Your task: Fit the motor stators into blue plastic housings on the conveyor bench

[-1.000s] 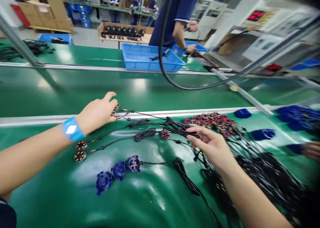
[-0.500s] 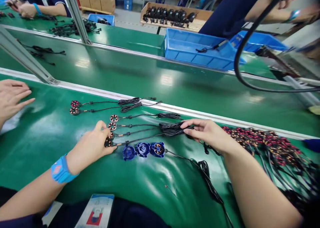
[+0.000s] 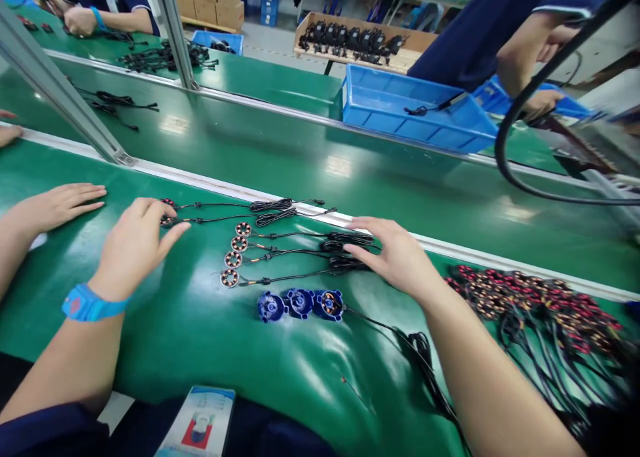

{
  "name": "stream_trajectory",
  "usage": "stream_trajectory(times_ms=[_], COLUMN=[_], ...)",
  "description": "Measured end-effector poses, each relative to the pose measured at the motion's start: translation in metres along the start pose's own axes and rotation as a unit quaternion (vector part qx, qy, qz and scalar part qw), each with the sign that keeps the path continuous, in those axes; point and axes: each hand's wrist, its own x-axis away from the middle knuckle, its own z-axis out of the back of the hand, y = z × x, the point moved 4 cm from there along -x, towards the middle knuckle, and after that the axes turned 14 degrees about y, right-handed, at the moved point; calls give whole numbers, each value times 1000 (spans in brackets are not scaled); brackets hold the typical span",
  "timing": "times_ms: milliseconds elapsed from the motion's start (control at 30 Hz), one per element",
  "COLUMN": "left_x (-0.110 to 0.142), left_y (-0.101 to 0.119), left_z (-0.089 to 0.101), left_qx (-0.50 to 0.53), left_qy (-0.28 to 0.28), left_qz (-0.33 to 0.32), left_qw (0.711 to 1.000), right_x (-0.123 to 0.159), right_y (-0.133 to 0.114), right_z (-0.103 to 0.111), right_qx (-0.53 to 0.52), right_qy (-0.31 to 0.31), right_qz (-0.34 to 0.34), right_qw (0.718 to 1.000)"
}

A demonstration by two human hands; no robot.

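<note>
Currently a blue cup point(image 3: 330, 317) holds a coil point(image 3: 330, 303), right fingers point(image 3: 370, 225) wide, left fingers point(image 3: 174, 238) impossible to judge.

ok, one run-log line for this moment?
left hand: at far coils, grip unclear | right hand: open, by cable bundles | near coils: row of four | blue caps: three, one with coil

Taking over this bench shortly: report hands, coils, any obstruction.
Left hand at two leftmost coils, grip unclear. Right hand open at cable bundles. Four nearer coils lined up. Another person's hand beside the left, clear of the coils.
</note>
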Motion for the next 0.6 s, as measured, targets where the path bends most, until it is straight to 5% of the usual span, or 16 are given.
stream_trajectory(times_ms=[133, 300, 433, 600], left_x=[-5, -4, -15, -36], left_y=[-52, -75, -72, -54], left_z=[-17, -40, -43, -56], left_qx=[40, 78, 88, 107], left_qy=[-42, -100, -121, -147], left_qz=[-42, -66, -89, -131], left_qw=[997, 990, 985, 975], right_x=[-61, -105, -107, -102], right_y=[-25, -34, -33, -14], right_z=[-63, -121, -122, -89], right_qx=[-5, -3, -2, -3], right_qy=[-93, -185, -193, -163], right_qz=[62, 88, 112, 95], right_qw=[994, 979, 975, 982])
